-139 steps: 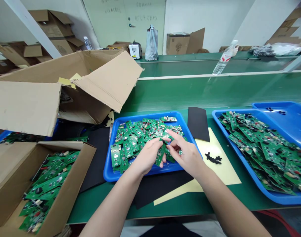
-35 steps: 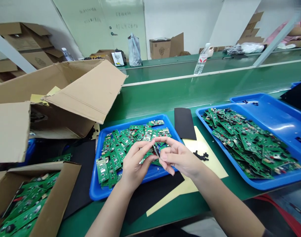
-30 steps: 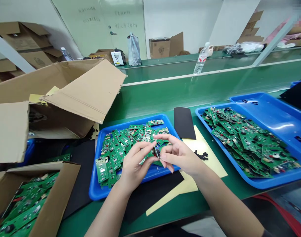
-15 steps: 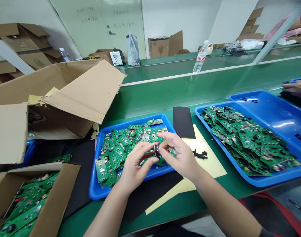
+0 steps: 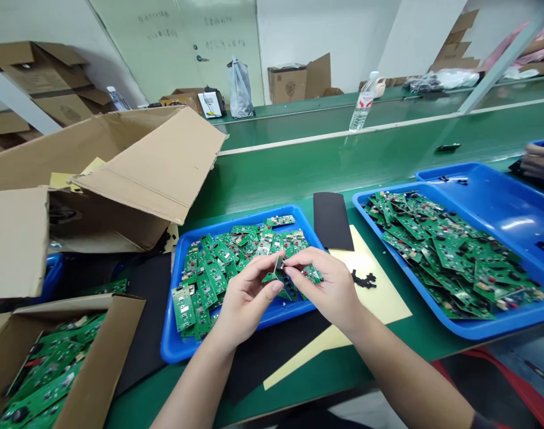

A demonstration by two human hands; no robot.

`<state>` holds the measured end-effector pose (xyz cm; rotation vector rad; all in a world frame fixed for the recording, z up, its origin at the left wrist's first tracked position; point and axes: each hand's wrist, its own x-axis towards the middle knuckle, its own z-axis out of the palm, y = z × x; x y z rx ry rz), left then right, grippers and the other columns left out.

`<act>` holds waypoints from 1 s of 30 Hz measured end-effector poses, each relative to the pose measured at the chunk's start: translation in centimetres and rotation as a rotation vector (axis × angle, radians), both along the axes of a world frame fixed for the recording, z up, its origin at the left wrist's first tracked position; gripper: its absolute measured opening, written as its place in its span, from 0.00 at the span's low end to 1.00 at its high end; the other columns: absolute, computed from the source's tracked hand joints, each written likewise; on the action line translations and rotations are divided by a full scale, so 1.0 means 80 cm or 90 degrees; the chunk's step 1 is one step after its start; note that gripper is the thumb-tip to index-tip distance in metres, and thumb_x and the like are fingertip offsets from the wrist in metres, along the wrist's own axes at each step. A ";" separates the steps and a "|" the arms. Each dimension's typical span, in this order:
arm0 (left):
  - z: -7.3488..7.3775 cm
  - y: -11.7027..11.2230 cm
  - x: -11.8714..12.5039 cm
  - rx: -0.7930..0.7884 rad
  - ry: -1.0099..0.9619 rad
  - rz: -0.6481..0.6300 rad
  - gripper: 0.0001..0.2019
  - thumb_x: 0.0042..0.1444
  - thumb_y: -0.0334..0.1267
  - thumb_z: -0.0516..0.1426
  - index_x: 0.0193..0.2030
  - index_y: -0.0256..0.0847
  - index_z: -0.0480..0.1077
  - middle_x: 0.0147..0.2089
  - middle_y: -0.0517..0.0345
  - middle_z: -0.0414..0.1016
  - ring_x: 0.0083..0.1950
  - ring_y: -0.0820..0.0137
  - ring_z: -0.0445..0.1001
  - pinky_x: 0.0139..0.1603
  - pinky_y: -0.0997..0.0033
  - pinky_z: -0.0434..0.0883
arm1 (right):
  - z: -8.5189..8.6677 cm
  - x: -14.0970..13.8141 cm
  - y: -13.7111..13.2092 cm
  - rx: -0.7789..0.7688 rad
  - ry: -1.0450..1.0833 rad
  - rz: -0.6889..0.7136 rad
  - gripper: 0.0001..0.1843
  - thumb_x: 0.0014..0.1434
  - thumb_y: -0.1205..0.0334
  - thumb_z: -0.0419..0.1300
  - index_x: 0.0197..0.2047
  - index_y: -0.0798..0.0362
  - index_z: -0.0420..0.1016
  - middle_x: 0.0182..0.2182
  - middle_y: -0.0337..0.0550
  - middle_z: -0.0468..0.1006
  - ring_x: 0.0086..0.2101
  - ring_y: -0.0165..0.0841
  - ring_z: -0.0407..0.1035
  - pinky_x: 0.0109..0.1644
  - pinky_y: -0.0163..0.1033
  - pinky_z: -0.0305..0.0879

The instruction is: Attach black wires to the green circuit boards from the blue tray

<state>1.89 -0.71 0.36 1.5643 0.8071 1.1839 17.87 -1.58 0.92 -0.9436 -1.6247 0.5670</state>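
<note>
My left hand and my right hand meet over the near edge of a blue tray heaped with small green circuit boards. Both pinch one small green circuit board between thumb and fingers, held a little above the pile. The left thumb and forefinger grip its left side, and the right fingertips close on its right side. A small dark part shows on the board where the fingertips meet.
A larger blue tray of boards lies right, another blue tray behind it. Black sheet, yellow sheet with black cut-outs. Open cardboard boxes left; a box of boards near left. Another person's hand far right. Water bottle beyond the belt.
Both hands have stayed over the tray, working the small board between the fingertips; it has tilted slightly. Another person's hand has appeared at the far right. A dark item now lies on the belt.
</note>
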 end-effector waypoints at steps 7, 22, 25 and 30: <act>0.001 0.002 0.002 -0.046 -0.011 -0.012 0.16 0.53 0.38 0.61 0.50 0.44 0.74 0.51 0.48 0.75 0.53 0.61 0.72 0.53 0.60 0.70 | 0.001 0.000 0.001 0.092 -0.052 -0.051 0.07 0.60 0.71 0.55 0.37 0.52 0.73 0.30 0.43 0.76 0.32 0.33 0.71 0.36 0.39 0.69; 0.006 0.000 -0.002 -0.198 -0.051 -0.157 0.17 0.54 0.45 0.59 0.48 0.41 0.75 0.45 0.46 0.77 0.45 0.60 0.75 0.47 0.58 0.73 | 0.001 0.005 0.003 0.203 -0.110 -0.106 0.10 0.60 0.74 0.54 0.40 0.53 0.73 0.31 0.46 0.74 0.34 0.34 0.69 0.36 0.40 0.70; 0.008 0.000 -0.005 -0.247 -0.038 -0.168 0.18 0.53 0.47 0.59 0.47 0.41 0.76 0.46 0.45 0.76 0.43 0.59 0.76 0.44 0.59 0.74 | 0.000 0.005 0.003 0.208 -0.116 -0.115 0.11 0.60 0.73 0.53 0.40 0.52 0.74 0.31 0.45 0.74 0.34 0.35 0.69 0.36 0.41 0.70; 0.013 0.001 -0.008 -0.333 -0.067 -0.198 0.19 0.49 0.47 0.62 0.45 0.40 0.77 0.44 0.45 0.77 0.40 0.60 0.77 0.42 0.59 0.75 | 0.001 0.004 0.004 0.224 -0.127 -0.111 0.12 0.60 0.74 0.52 0.38 0.52 0.75 0.31 0.46 0.73 0.33 0.34 0.69 0.34 0.39 0.70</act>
